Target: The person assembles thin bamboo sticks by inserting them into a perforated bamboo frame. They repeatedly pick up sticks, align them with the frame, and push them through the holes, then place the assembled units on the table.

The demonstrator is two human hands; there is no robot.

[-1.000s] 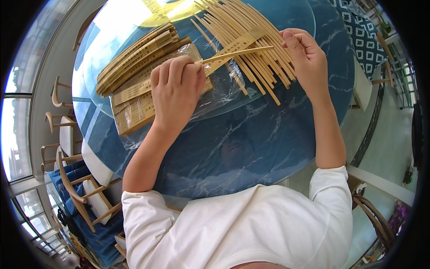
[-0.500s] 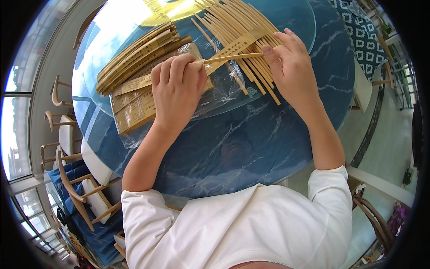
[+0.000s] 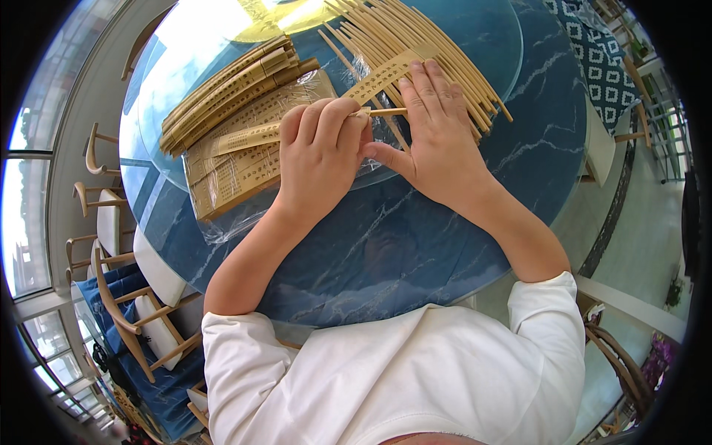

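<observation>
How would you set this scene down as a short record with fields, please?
Left hand: closed around one end of a thin wooden stick
Right hand: open, fingers outstretched, by the stick's far end; contact unclear
Stick pile: loose, beyond the right hand
Paper strip: printed, angled across the pile
Paper sleeves: a bundle at left, overlapping the wrapped pack
Wrapped pack: brown, in clear plastic
Table: blue, marbled

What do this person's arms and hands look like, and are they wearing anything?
The left hand and right hand are human and gloveless; no rings or watch show. Plain white cloth sleeves, part of a white top, end near the elbows, leaving the forearms uncovered.
</observation>
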